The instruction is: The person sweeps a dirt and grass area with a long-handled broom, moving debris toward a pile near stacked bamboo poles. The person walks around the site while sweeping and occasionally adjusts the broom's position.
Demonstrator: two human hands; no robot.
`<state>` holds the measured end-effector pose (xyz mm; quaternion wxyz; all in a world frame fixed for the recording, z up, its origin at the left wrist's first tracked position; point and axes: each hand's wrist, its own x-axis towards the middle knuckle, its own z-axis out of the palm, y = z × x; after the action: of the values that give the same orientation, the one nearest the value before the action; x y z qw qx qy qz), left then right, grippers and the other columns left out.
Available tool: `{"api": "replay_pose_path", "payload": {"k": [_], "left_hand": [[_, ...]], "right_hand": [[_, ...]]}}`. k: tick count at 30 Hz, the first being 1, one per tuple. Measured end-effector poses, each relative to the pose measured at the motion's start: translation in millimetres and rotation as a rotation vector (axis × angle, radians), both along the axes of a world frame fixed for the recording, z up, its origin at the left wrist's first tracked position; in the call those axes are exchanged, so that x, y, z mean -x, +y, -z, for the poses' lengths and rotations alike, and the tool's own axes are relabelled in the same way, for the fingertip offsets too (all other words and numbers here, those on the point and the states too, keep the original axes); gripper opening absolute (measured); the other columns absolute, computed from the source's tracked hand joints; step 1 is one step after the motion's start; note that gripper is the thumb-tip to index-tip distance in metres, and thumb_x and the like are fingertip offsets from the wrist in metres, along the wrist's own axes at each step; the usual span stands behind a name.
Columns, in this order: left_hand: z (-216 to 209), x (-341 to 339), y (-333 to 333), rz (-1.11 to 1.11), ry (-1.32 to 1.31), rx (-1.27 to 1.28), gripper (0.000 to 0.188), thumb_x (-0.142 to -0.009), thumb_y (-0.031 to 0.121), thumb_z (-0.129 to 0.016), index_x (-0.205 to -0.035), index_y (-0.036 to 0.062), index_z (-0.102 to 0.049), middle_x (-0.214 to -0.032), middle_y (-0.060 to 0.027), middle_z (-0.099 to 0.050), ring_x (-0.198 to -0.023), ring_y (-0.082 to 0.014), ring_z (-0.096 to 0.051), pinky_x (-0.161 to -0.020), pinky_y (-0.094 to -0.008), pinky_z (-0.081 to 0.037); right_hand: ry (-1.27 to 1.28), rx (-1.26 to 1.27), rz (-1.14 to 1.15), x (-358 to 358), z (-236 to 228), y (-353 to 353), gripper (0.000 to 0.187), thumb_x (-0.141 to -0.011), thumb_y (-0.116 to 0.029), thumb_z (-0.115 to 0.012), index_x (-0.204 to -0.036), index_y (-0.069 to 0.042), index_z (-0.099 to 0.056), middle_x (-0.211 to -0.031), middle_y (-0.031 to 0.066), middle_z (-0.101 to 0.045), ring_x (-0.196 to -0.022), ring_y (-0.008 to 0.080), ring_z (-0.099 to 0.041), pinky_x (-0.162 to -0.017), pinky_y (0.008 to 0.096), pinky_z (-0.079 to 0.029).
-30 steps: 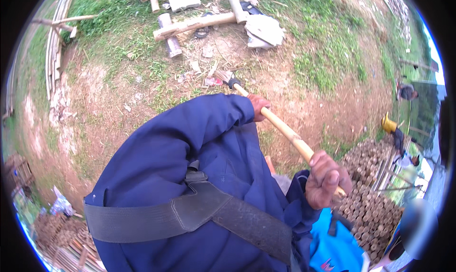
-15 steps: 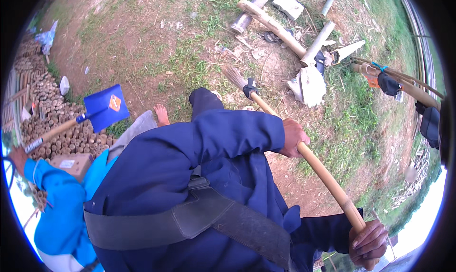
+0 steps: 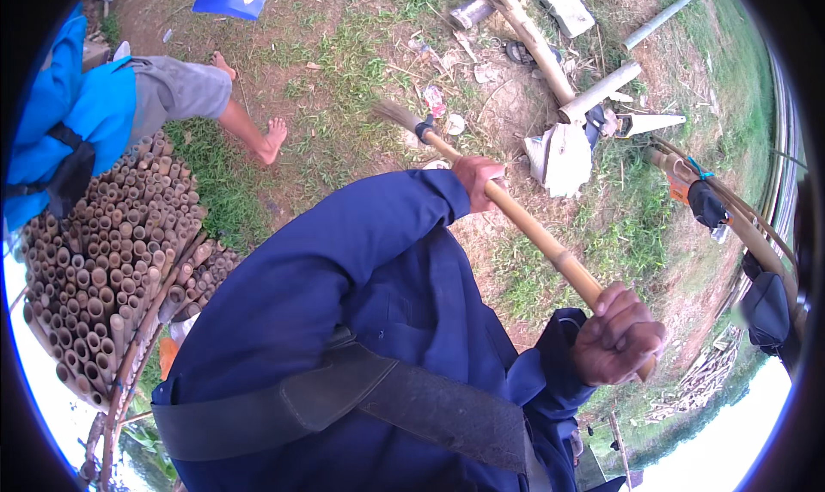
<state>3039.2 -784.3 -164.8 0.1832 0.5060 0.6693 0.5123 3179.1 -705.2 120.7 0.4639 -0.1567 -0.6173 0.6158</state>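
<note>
Broom located from upper centre to lower right of the frame, long axis diagonal, passing through both hands. Left hand, at centre, is clamped round the pole and is nearer the bristles, which lie up and to its left. Right hand, lower right, is clamped near the butt end. Pole: pale yellow-brown, jointed like bamboo. Bristles: grey-brown, splayed, below a black binding. Bristle contact with the ground: cannot tell.
</note>
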Motion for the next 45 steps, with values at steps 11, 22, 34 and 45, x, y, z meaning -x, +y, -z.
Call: {"api": "replay_pose_path", "payload": {"k": [11, 22, 34, 45], "left_hand": [[-119, 61, -1, 0.036, -0.113, -0.025, 0.020, -0.065, 0.017, -0.073, -0.070, 0.0127, -0.054, -0.057, -0.0063, -0.057, -0.053, -0.0309, -0.061, -0.052, -0.0458, -0.047], [-37, 269, -300, -0.365, 0.132, 0.192, 0.025, -0.067, 0.006, -0.070, -0.066, 0.0093, -0.045, -0.057, -0.0065, -0.052, -0.055, -0.0297, -0.055, -0.050, -0.0425, -0.040], [-36, 324, -195, -0.279, -0.060, -0.039, 0.020, -0.069, 0.007, -0.070, -0.073, 0.0095, -0.050, -0.066, -0.0062, -0.057, -0.063, -0.0271, -0.058, -0.058, -0.0399, -0.045], [-63, 336, -230, -0.283, -0.026, -0.035, 0.027, -0.062, 0.008, -0.073, -0.062, 0.0107, -0.047, -0.055, -0.0057, -0.050, -0.052, -0.0285, -0.054, -0.049, -0.0404, -0.041]], "right_hand": [[-0.283, -0.281, -0.584, 22, -115, 40, 0.050, -0.100, -0.031, -0.054, -0.058, -0.016, -0.034, -0.050, -0.0031, -0.037, -0.045, 0.0104, -0.035, -0.058, 0.0258, -0.046], [0.050, 0.160, -0.774, 251, 26, -153, 0.039, -0.097, -0.021, -0.055, -0.061, -0.007, -0.047, -0.051, 0.0040, -0.050, -0.045, 0.0182, -0.047, -0.055, 0.0399, -0.047], [-0.179, -0.235, -0.419, 333, -46, -232, 0.045, -0.102, -0.027, -0.051, -0.063, -0.010, -0.037, -0.048, 0.0012, -0.039, -0.042, 0.0121, -0.038, -0.050, 0.0325, -0.042], [0.040, 0.160, -0.308, 336, -25, -175, 0.035, -0.100, -0.013, -0.046, -0.065, -0.008, -0.042, -0.051, 0.0015, -0.044, -0.038, 0.0125, -0.036, -0.041, 0.0327, -0.037]]}}
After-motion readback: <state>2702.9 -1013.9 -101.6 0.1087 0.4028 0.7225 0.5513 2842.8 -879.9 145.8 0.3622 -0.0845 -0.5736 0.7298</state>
